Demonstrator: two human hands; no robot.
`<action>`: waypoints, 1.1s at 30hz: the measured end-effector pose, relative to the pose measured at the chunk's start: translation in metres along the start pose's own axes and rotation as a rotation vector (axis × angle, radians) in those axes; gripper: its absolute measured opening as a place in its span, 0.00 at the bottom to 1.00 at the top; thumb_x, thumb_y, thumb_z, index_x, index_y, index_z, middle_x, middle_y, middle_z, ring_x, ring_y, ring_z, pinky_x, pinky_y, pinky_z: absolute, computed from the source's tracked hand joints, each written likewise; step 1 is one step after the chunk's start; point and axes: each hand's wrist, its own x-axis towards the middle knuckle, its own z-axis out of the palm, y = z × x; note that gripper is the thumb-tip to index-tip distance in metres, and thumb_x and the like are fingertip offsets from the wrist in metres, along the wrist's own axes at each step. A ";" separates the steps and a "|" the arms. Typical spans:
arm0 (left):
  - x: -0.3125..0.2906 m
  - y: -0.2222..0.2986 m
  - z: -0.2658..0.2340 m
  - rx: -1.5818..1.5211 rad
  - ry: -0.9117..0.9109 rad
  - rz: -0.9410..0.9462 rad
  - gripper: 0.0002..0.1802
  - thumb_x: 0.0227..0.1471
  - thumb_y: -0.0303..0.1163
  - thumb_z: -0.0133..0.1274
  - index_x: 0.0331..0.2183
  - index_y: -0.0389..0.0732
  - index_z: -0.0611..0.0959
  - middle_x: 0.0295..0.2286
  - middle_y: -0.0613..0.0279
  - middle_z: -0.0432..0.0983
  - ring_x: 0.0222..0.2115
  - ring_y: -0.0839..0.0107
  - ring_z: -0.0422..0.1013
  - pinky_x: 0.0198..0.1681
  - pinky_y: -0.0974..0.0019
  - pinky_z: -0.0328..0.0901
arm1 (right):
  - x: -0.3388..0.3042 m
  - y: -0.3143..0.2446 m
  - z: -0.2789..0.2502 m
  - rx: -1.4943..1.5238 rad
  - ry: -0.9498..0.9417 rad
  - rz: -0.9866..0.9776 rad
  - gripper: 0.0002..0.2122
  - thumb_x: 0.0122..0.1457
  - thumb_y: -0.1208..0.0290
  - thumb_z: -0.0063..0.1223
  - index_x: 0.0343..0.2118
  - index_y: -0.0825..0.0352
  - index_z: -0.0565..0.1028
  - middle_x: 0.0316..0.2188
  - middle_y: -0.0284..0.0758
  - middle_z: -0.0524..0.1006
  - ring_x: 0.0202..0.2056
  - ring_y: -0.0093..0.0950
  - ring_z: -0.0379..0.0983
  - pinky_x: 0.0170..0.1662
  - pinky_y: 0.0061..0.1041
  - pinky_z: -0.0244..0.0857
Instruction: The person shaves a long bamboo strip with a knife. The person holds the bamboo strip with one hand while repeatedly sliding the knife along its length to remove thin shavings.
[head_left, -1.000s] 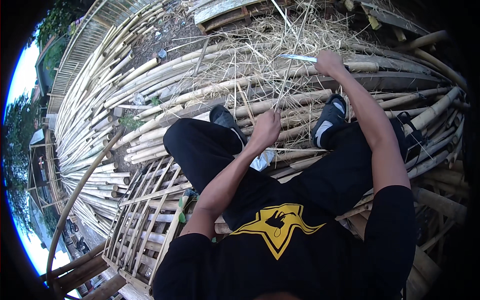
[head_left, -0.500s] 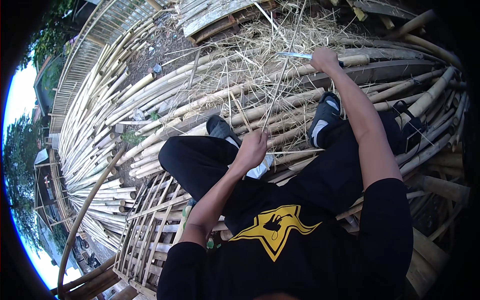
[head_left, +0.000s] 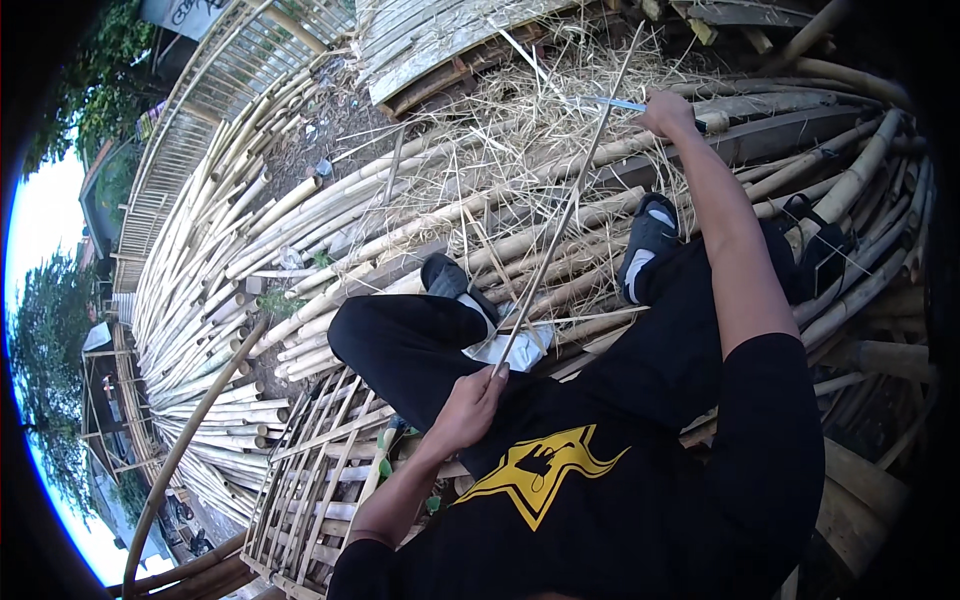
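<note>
My left hand [head_left: 470, 408] is closed around the near end of a long, thin bamboo strip [head_left: 571, 203], close to my lap. From there the strip slants away and to the right, over the straw-like shavings. Farther off on the right, my right hand [head_left: 665, 115] grips a knife [head_left: 622, 103]. Its pale blade points left, and its tip lies beside or against the strip; I cannot tell if they touch. A dark handle end shows behind that hand. Below the strip's near part lies a white plastic piece [head_left: 515, 347], between my legs.
Bamboo poles [head_left: 200, 330] lie in piles to the left and under my feet. Shavings [head_left: 500, 150] cover the ground ahead, before a wooden platform [head_left: 440, 50]. A slatted bamboo frame [head_left: 310, 490] stands at lower left, and a bent pole [head_left: 190, 440] rises beside it.
My left hand has drawn back toward my body with the strip, down and left. The right hand with the knife has shifted slightly right. The strip now slants more.
</note>
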 end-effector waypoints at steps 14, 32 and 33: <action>-0.065 -0.006 -0.008 -0.134 -0.101 -0.155 0.20 0.61 0.41 0.38 0.24 0.35 0.69 0.12 0.66 0.60 0.15 0.78 0.57 0.18 0.68 0.55 | -0.003 0.008 -0.003 -0.096 -0.024 -0.029 0.13 0.49 0.69 0.50 0.37 0.66 0.78 0.39 0.41 0.77 0.41 0.35 0.75 0.41 0.36 0.70; -0.110 -0.067 -0.047 0.124 -0.078 -0.220 0.18 0.61 0.39 0.40 0.24 0.37 0.71 0.13 0.69 0.59 0.16 0.78 0.56 0.20 0.69 0.55 | 0.005 0.008 0.013 -0.098 0.015 0.015 0.11 0.49 0.71 0.49 0.35 0.66 0.78 0.36 0.41 0.78 0.40 0.35 0.76 0.40 0.34 0.70; -0.103 -0.063 -0.050 0.082 -0.070 -0.237 0.17 0.61 0.38 0.40 0.25 0.37 0.71 0.13 0.69 0.61 0.16 0.79 0.58 0.20 0.70 0.56 | 0.004 0.007 0.008 -0.123 -0.013 -0.004 0.12 0.48 0.70 0.50 0.36 0.65 0.78 0.38 0.40 0.78 0.40 0.34 0.76 0.39 0.34 0.70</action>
